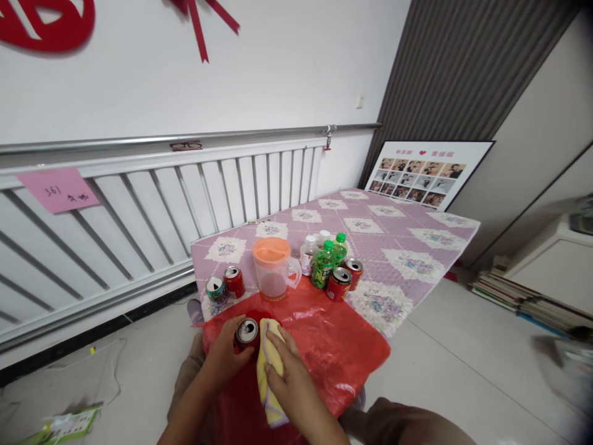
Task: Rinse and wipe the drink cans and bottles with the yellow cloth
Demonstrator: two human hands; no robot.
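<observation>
My left hand [226,357] is wrapped round an opened red drink can [247,331], which stands upright on the red plastic sheet [343,346]. In my right hand [288,368] is a folded yellow cloth [265,395] with a pale purple edge, held close beside the can's right side. Whether cloth and can touch is hard to tell. Just behind my hands stands a clear pitcher [272,279] with an orange lid. Left of it are a second red can [234,282] and a green-and-black can [217,292], both opened.
Right of the pitcher stand two green-capped bottles [323,266], two white-capped bottles [307,254] and two red cans [340,283]. A patterned purple cloth [417,259] covers the table. Behind are a white radiator [222,191] and a leaning photo board [426,176].
</observation>
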